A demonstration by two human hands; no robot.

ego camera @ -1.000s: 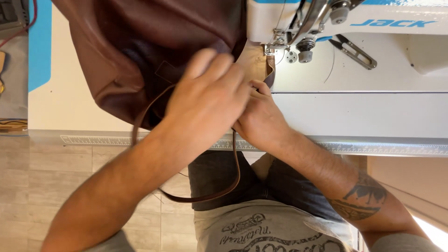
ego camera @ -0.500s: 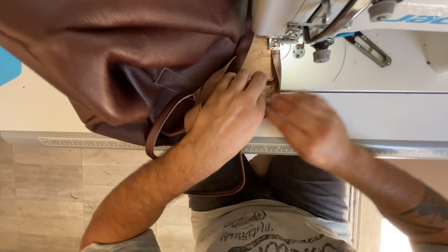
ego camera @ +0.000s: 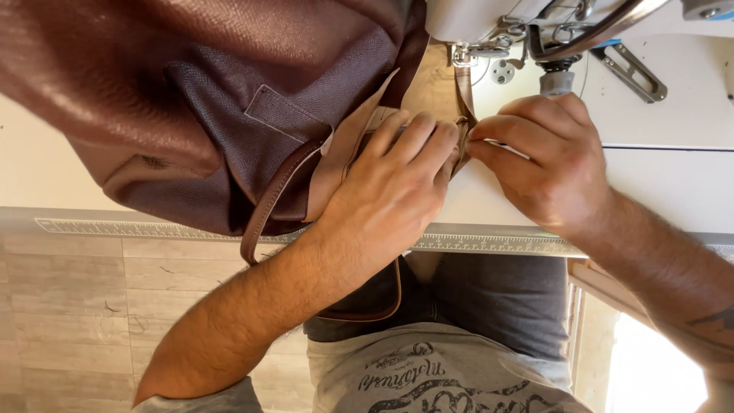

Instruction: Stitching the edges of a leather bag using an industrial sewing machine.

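Note:
A brown leather bag (ego camera: 191, 92) with a purple-brown lining lies bunched on the white sewing table (ego camera: 673, 183). My left hand (ego camera: 390, 191) presses flat on the bag's tan edge just in front of the sewing machine's presser foot (ego camera: 462, 57). My right hand (ego camera: 539, 160) pinches the brown strap (ego camera: 464, 99) and a thin pale piece beside the left fingertips. A loop of the strap (ego camera: 267, 206) hangs over the table edge toward my lap.
The white sewing machine head (ego camera: 535, 23) sits at the top right, with a metal lever (ego camera: 631, 73) beside it. A ruler strip (ego camera: 153, 229) runs along the table's front edge. Wood-look floor tiles (ego camera: 69, 321) lie at the lower left.
The bag has shifted left and nearer. My right hand moved from the table edge up to the strap by the presser foot, meeting my left hand's fingertips.

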